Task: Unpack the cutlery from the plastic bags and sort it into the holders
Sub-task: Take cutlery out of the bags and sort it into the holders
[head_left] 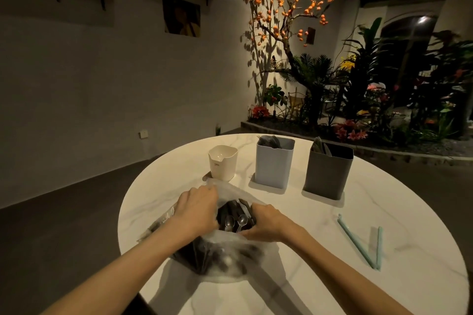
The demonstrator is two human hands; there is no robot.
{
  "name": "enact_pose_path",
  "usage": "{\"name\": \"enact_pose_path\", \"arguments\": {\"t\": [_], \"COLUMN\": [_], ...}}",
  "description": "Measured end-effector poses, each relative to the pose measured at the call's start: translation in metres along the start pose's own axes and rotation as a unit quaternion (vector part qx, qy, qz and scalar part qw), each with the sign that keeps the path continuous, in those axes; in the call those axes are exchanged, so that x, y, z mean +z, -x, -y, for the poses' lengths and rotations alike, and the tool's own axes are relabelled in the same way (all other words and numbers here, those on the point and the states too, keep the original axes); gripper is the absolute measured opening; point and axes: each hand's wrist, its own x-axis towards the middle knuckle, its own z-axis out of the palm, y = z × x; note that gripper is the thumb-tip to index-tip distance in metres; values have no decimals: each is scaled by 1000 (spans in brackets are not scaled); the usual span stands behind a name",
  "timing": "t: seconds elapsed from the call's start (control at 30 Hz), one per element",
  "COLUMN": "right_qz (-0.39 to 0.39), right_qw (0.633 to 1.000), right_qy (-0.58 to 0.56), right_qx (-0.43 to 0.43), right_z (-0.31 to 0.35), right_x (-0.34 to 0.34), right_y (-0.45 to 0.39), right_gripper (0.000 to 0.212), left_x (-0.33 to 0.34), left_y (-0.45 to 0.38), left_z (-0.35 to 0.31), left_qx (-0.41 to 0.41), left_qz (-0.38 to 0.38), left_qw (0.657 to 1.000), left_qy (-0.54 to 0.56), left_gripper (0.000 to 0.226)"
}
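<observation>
A clear plastic bag [225,250] full of dark-handled cutlery lies on the near left of the round white table [332,250]. My left hand [195,208] grips the bag's left edge and my right hand [266,222] grips its right edge, holding the mouth apart. Spoons [235,221] with black handles show between my hands. Three holders stand farther back: a small cream holder [222,166], a light blue-grey holder [273,163] with cutlery in it, and a dark grey holder [327,171] with cutlery in it.
Two pale green strips [358,245] lie in a V on the table's right side. Another plastic bag [158,222] sticks out at the left table edge under my left arm. Beyond the table are a dark floor, a wall and a lit plant bed.
</observation>
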Motion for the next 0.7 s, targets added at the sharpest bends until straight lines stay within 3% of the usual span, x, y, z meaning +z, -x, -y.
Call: {"name": "enact_pose_path", "arguments": {"t": [0.17,0.3,0.47,0.57,0.7], "right_qz": [-57,-51,-20,9,36], "right_qw": [997,993,995,995,995], "right_qy": [18,72,43,66,80], "right_qx": [45,73,84,70,54], "right_z": [6,19,24,28,26], "right_x": [17,27,34,36,26], "right_y": [-29,-38,-40,-39,-37], "right_gripper": [76,98,65,43,32], "left_x": [13,11,21,24,22], "left_y": [-2,-2,-7,-10,-19], "left_z": [7,10,16,14,16], "left_qx": [-7,1,16,7,7], "left_qz": [55,41,-14,-26,-69], "left_qw": [998,999,991,986,967], "left_qy": [-8,30,132,163,244], "left_gripper": [58,60,36,34,41]}}
